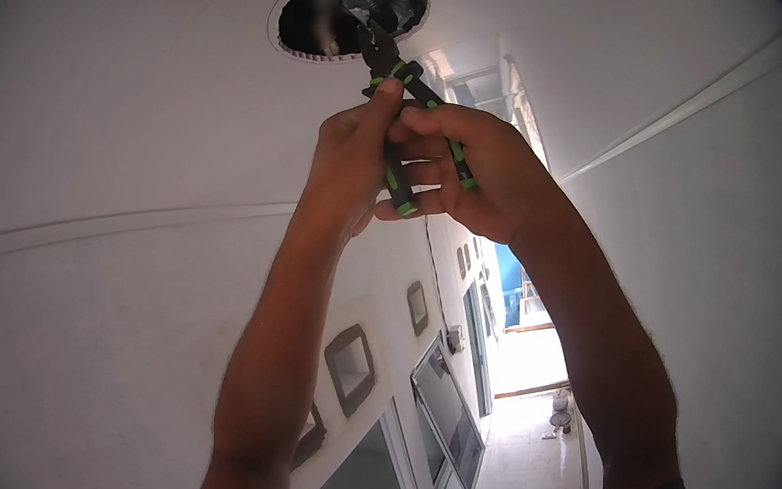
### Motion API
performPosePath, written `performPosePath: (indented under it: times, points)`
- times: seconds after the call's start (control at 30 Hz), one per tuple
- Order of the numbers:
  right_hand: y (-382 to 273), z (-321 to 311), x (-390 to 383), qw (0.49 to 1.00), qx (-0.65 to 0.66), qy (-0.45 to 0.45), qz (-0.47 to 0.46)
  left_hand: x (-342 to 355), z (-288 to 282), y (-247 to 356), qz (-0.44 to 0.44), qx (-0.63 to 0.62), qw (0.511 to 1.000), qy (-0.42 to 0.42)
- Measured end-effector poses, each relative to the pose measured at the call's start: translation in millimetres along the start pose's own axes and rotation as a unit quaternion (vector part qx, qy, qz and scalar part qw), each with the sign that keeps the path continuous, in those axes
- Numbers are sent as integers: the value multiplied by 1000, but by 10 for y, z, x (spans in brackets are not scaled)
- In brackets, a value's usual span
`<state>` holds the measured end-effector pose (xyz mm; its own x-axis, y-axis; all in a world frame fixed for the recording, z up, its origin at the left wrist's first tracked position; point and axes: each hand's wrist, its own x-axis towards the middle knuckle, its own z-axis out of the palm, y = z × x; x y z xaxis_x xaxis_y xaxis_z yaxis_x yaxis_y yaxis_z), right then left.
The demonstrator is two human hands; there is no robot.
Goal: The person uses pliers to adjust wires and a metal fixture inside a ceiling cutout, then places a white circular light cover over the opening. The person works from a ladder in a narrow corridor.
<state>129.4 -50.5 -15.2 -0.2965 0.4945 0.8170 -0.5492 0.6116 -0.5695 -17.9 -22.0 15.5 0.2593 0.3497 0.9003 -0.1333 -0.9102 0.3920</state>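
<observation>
Overhead, hands (487, 158) in open air, pliers (418, 87) — perhaps inside hole rim (310, 55)

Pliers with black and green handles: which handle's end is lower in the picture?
The left handle of the pliers: its end sits lower, while the right handle ends higher up and farther to the right.
</observation>
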Motion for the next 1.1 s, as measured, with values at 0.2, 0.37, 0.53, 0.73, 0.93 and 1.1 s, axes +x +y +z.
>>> performPosePath:
  times: [0.2, 0.37, 0.53, 0.73, 0.93, 1.1]
  points:
    - [165, 85, 67, 1000, 23, 9, -8, -149, 7, 147, -53, -68, 996, -20]
    - [403, 434, -1, 993, 12, 94, -68, -346, 55, 253, -46, 58, 997, 14]
    - [528, 527, 111, 988, 31, 116, -94, -279, -102, 335, -76, 95, 993, 11]
    - [321, 325, 42, 997, 32, 55, -46, -292, 33, 269, -59, 54, 996, 36]
    - [89, 265, -146, 999, 50, -1, 3, -295, -61, 272, -15, 52, 999, 1]
    - [120, 287, -102, 998, 27, 48, 27, -286, 11, 281, -28, 42, 998, 36]
